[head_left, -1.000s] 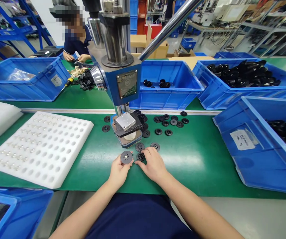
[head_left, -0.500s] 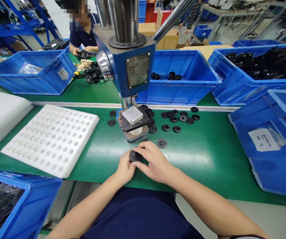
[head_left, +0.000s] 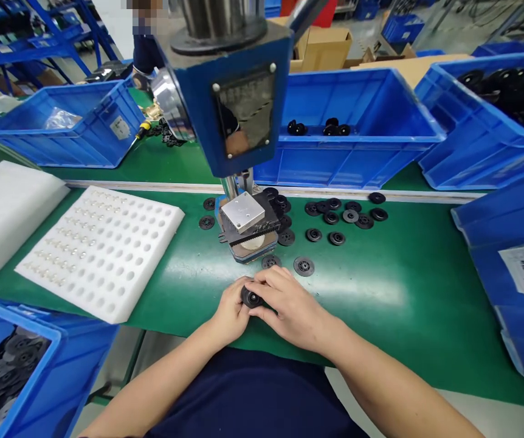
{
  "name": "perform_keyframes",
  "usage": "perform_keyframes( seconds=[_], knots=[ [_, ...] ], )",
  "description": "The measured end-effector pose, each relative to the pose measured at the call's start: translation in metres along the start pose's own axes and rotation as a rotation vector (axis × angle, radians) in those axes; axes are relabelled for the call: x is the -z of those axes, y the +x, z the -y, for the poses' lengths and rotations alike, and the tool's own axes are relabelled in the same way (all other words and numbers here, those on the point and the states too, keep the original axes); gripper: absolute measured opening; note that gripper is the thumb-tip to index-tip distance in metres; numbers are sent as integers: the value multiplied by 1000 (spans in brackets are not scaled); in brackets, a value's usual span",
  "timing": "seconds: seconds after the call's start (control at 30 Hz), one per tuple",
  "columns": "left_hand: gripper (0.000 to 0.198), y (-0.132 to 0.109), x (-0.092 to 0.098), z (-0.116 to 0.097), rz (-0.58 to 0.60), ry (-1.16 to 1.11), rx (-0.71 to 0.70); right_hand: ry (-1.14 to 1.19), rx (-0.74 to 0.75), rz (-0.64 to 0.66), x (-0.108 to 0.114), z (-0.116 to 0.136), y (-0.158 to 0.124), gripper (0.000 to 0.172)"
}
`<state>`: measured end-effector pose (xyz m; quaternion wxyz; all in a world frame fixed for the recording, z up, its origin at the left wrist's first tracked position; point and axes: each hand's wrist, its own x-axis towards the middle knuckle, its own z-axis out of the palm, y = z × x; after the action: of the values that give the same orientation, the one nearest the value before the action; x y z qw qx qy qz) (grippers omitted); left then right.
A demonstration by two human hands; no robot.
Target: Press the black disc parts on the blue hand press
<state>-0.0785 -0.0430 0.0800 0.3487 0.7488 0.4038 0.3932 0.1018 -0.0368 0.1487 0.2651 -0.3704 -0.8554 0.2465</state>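
Note:
Between my two hands is a small round black plastic wheel, its hub facing up. My left hand grips it from the left, fingers curled beneath and behind it. From the right, my right hand pinches its edge with thumb and fingers. Just beyond them, two flat black discs lie on the green table. Behind stands a blue hand press with a silver metal block on a black plate at its base. More black wheels are scattered right of the press.
A white foam tray with small clear pieces in some holes lies at left. Blue bins hold black parts at lower left and back right. Another blue bin stands behind the press. A co-worker's dark sleeve shows at the back left.
The camera view has shifted closer to the press. Both hands still hold the black wheel, which has tilted slightly between the fingers.

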Motion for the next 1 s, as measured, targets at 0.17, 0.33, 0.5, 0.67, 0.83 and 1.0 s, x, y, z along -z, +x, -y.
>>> perform_keyframes(
  seconds=[0.17,0.33,0.5,0.67,0.83,1.0],
  knots=[
    [19,2,1,0,5,-26,-47,3,-14,-1,2,2,-2,37],
    [18,5,4,-3,13,-12,-86,20,20,-23,0,3,-2,32],
    [18,5,4,-2,25,-16,-93,61,-26,-29,-2,1,-1,34],
    [15,4,2,-2,23,-22,-42,85,-44,-19,1,1,0,34],
    [24,3,3,-7,12,-59,149,232,-63,-46,5,-6,1,36],
    [17,2,2,-9,7,-125,234,482,-177,-102,6,-23,-1,32]
  ],
)
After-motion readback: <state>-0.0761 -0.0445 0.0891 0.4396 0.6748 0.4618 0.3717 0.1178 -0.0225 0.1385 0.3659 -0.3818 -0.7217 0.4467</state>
